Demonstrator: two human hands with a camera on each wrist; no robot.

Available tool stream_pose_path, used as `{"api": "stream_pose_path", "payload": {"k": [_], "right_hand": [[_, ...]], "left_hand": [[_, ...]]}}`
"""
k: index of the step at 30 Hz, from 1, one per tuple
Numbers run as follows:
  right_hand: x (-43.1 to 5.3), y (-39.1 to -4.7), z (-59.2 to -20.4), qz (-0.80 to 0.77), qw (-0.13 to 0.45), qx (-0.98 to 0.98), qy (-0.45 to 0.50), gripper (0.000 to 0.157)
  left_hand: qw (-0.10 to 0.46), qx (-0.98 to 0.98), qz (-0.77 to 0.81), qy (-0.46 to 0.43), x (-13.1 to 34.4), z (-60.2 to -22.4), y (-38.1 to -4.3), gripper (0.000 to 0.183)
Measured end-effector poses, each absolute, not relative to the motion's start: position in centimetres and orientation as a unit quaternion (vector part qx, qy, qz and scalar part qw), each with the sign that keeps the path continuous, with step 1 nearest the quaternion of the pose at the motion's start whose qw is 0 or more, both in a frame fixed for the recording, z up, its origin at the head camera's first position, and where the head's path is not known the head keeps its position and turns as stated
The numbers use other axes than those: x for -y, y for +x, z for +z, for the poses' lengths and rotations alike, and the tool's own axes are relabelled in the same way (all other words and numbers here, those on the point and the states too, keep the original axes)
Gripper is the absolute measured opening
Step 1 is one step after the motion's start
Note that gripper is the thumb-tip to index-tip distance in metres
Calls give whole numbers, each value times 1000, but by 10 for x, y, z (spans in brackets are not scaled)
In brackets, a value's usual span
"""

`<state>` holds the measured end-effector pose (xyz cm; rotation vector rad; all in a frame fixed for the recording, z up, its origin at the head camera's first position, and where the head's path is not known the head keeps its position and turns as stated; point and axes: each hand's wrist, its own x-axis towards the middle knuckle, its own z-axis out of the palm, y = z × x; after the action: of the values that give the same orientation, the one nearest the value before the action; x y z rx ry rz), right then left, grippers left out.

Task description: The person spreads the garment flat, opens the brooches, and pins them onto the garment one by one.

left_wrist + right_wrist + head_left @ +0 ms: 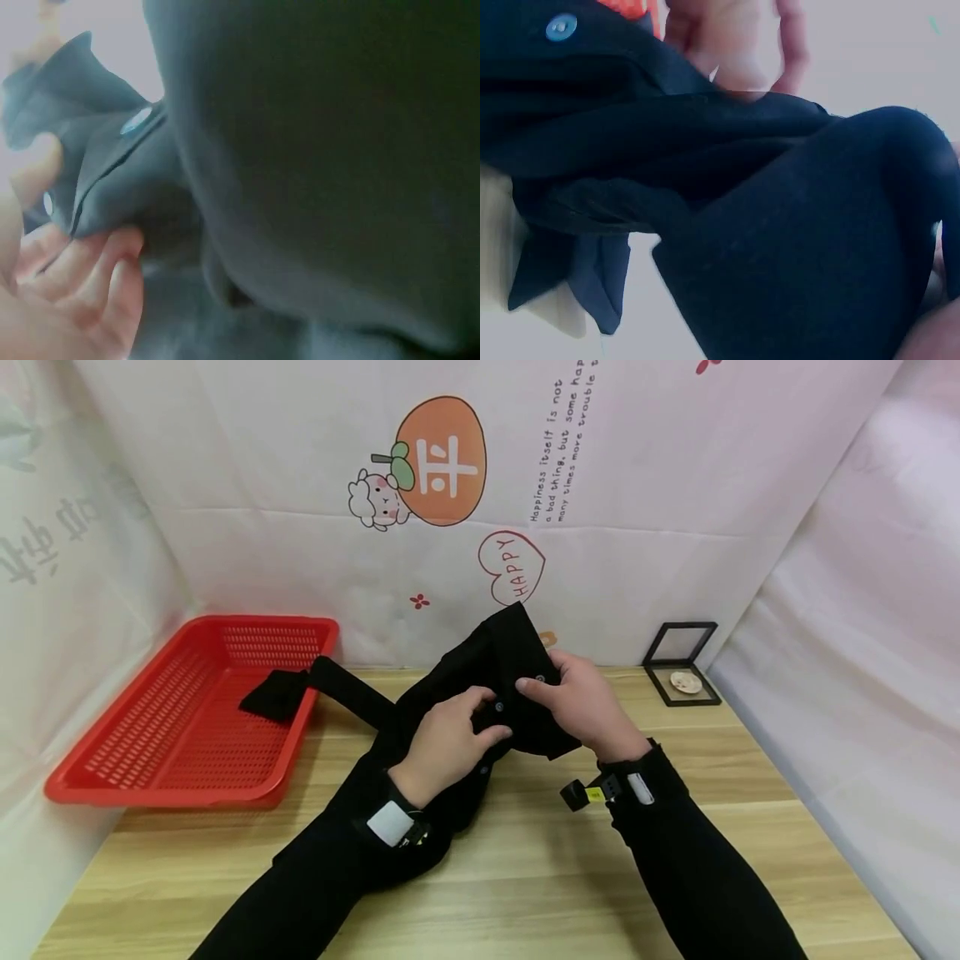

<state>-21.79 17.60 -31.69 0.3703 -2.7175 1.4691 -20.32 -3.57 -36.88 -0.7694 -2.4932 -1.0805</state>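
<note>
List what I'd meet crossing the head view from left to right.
Red basket → left-hand grip → right-hand grip → black hinged frame.

Back cloth is showing sideways black English print: "Happiness itself is not", "a bad thing, but some hap…", "many times more trouble t…", last two lines running off the top edge. Red heart on same cloth is reading "HAPPY", also sideways. Orange fruit drawing is bearing white character 平, turned too. Pale characters on left sheet are staying unreadable; yellow tag print is looking too small.
</note>
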Motion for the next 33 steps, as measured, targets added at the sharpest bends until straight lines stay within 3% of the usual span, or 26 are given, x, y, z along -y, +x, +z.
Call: {"api": "stream_pose_path", "payload": {"k": [9, 18, 25, 33], "right_hand": [[-178, -216, -318, 496, -1, 858, 132, 29], [-180, -215, -318, 497, -5, 858, 131, 29], [-184, -218, -320, 506, -2, 852, 132, 27], [-187, -220, -321, 509, -9, 850, 135, 30]], "left_hand": [[110, 822, -477, -291, 35, -367, -203, 5], [42, 844, -465, -264, 36, -366, -205, 19], [35, 838, -501, -213, 40, -369, -207, 16], [58, 837, -432, -332, 38, -381, -206, 19]]}}
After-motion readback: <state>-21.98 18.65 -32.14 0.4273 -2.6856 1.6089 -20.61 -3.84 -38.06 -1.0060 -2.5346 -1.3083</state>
